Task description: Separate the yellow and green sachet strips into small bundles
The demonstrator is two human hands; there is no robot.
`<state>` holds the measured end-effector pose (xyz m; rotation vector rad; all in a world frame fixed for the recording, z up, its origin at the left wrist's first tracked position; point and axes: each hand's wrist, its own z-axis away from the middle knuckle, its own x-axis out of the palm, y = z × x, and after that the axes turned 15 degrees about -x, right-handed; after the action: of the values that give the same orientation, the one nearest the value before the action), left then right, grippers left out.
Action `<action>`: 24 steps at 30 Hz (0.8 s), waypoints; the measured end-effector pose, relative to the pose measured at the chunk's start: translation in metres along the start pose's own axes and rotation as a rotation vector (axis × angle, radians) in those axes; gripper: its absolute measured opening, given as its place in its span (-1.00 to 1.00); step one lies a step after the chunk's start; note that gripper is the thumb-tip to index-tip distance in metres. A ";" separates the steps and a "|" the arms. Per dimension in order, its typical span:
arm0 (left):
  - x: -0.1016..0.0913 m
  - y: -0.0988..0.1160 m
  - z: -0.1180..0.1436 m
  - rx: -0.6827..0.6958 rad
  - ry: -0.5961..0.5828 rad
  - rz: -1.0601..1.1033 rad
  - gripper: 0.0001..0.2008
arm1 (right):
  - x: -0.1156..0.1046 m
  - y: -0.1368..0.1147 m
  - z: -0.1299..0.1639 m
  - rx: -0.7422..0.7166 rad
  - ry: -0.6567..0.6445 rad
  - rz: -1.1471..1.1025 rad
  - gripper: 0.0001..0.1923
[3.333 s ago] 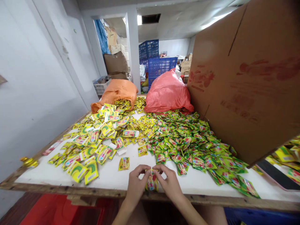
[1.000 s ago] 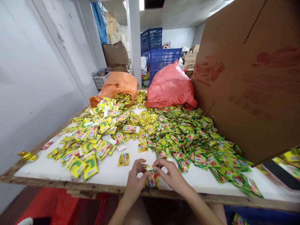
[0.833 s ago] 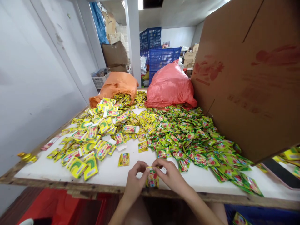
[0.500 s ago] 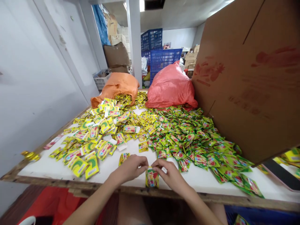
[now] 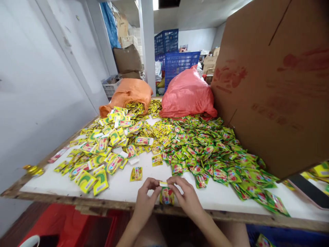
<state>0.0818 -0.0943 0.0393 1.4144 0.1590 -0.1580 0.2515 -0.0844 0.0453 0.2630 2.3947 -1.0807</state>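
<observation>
While both hands, left (image 5: pixel 146 199) and right (image 5: pixel 187 196), pinch the sachet stack (image 5: pixel 166 194) in their fingers, squaring its edges seems wise.

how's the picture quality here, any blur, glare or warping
Head view: sharp around both hands, left hand and right hand pinching a small yellow sachet; wide-lens warping bends the big brown cardboard box and wall; ceiling light is overexposed; lighting soft, shadows faint.

An orange sack (image 5: pixel 130 94) and red sack (image 5: pixel 187 94) (both bulging) flank blue crates (image 5: pixel 177 63).
</observation>
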 end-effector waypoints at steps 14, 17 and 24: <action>0.004 0.001 0.000 0.024 -0.015 0.063 -0.94 | -0.022 -0.019 -0.049 -0.170 -0.416 0.239 -0.92; 0.003 0.000 0.000 0.012 -0.005 0.070 -0.94 | -0.027 -0.016 -0.053 -0.183 -0.465 0.201 -0.90; 0.002 0.002 -0.002 -0.042 -0.019 0.126 -0.93 | -0.029 -0.006 -0.050 -0.120 -0.449 0.023 -0.82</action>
<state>0.0843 -0.0922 0.0402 1.3765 0.0567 -0.0641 0.2565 -0.0507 0.0922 0.0027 2.0357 -0.8715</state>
